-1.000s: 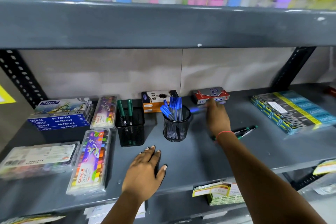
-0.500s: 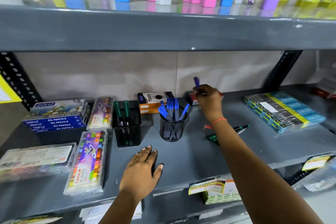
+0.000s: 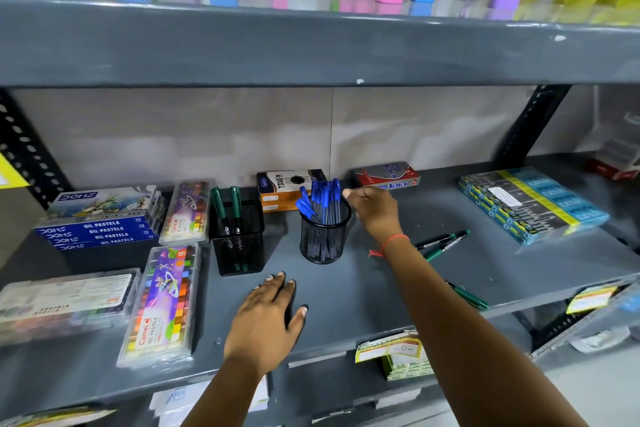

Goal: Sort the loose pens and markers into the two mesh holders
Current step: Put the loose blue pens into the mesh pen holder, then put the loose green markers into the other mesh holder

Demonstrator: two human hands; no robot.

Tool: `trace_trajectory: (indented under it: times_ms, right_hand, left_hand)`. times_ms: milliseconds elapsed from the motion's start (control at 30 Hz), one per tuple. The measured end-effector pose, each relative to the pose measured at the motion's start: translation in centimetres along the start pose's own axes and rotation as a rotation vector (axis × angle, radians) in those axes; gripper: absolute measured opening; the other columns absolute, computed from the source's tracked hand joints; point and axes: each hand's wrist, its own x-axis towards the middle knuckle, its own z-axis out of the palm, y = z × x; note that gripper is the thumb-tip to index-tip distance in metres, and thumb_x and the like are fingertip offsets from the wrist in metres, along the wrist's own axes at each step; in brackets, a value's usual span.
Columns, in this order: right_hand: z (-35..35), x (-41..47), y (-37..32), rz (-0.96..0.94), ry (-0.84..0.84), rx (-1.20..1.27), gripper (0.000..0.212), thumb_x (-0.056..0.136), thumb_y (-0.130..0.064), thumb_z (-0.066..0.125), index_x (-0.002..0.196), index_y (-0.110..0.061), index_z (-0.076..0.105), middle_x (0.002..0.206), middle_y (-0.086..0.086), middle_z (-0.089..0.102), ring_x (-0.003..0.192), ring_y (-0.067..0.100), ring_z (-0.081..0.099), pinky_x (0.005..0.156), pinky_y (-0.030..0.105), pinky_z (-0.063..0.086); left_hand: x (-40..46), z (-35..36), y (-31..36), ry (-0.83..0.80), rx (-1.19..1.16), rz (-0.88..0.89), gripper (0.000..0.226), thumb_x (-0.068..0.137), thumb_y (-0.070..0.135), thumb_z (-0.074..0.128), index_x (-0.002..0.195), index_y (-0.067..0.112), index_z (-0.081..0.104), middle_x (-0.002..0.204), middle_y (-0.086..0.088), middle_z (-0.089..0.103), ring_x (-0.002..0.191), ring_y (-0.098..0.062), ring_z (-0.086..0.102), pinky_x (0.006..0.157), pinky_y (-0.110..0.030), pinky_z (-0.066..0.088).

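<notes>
A round black mesh holder (image 3: 323, 241) stands mid-shelf, filled with several blue pens (image 3: 322, 199). To its left, a square black mesh holder (image 3: 239, 243) has two green markers (image 3: 227, 208) in it. My right hand (image 3: 375, 213) hovers just right of the round holder's rim, fingers pointing at the pens, and I see nothing in it. My left hand (image 3: 266, 319) lies flat and open on the shelf in front of the holders. Two loose green markers (image 3: 443, 243) lie right of my right wrist. Another green marker (image 3: 469, 298) lies at the shelf's front edge, partly hidden by my forearm.
Stacked oil pastel boxes (image 3: 100, 218) and clear pastel cases (image 3: 162, 302) fill the shelf's left side. An orange pen box (image 3: 280, 191) and a red box (image 3: 388, 177) stand at the back wall. A blue-yellow pack (image 3: 533, 201) lies at the right. The upper shelf (image 3: 311, 45) hangs overhead.
My right hand picked a blue pen off the shelf near the red box, lifted it and brought it left. That pen is now out of my hand. My left hand stayed flat.
</notes>
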Motion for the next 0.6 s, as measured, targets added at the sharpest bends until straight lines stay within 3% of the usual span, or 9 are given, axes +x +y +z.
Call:
trace_trajectory:
  times_ms: [67,133,267,333,500,600]
  right_hand:
    - [-1.1,0.0,1.3,0.046,0.065,-0.098,0.03,0.091,-0.025,0.053,0.078,-0.003,0.068,0.081,0.024,0.068,0.084,0.037,0.06,0.067,0.029,0.037]
    - [-2.5,-0.2,3.4,0.082,0.103,-0.29,0.024,0.09,-0.012,0.049,0.102,-0.001,0.066,0.11,0.028,0.066,0.103,0.043,0.06,0.079,0.036,0.047]
    - [-4.6,-0.9,7.7,0.029,-0.048,-0.966,0.032,0.092,-0.005,0.042,0.12,-0.008,0.059,0.126,0.015,0.06,0.122,0.036,0.048,0.093,0.042,0.048]
    - [-5.1,-0.9,9.1,-0.028,-0.121,-1.127,0.031,0.093,-0.011,0.044,0.12,-0.011,0.059,0.127,0.01,0.059,0.123,0.032,0.046,0.095,0.04,0.048]
    - [-4.9,-0.5,9.8,-0.179,-0.155,-1.221,0.032,0.091,-0.015,0.05,0.122,-0.013,0.057,0.126,0.008,0.059,0.121,0.03,0.049,0.096,0.04,0.047]
    - [-4.8,-0.6,9.2,-0.188,-0.032,-1.115,0.035,0.09,-0.012,0.051,0.125,-0.011,0.049,0.127,0.012,0.058,0.119,0.033,0.049,0.093,0.04,0.047]
  left_hand:
    - [0.0,0.0,0.0,-0.005,0.002,0.001,0.056,0.092,0.052,0.033,0.14,0.024,0.027,0.153,0.001,0.023,0.14,-0.013,0.019,0.115,-0.028,0.01]
    - [0.0,0.0,0.1,-0.002,0.001,0.003,0.056,0.092,0.051,0.034,0.14,0.024,0.028,0.153,0.0,0.024,0.14,-0.014,0.019,0.115,-0.028,0.01]
    - [0.0,0.0,0.1,0.003,0.002,0.002,0.055,0.092,0.051,0.033,0.14,0.025,0.028,0.153,0.001,0.024,0.14,-0.012,0.018,0.115,-0.027,0.009]
    - [0.0,0.0,0.1,-0.003,-0.003,0.0,0.055,0.092,0.051,0.034,0.14,0.025,0.027,0.153,0.001,0.023,0.14,-0.013,0.017,0.115,-0.027,0.009]
    - [0.0,-0.1,0.1,-0.002,-0.005,0.004,0.055,0.092,0.05,0.035,0.139,0.023,0.029,0.153,0.0,0.024,0.14,-0.014,0.018,0.115,-0.028,0.01]
    - [0.0,-0.2,0.0,-0.021,-0.013,0.008,0.055,0.092,0.05,0.035,0.14,0.023,0.027,0.154,0.0,0.022,0.141,-0.014,0.016,0.115,-0.028,0.008]
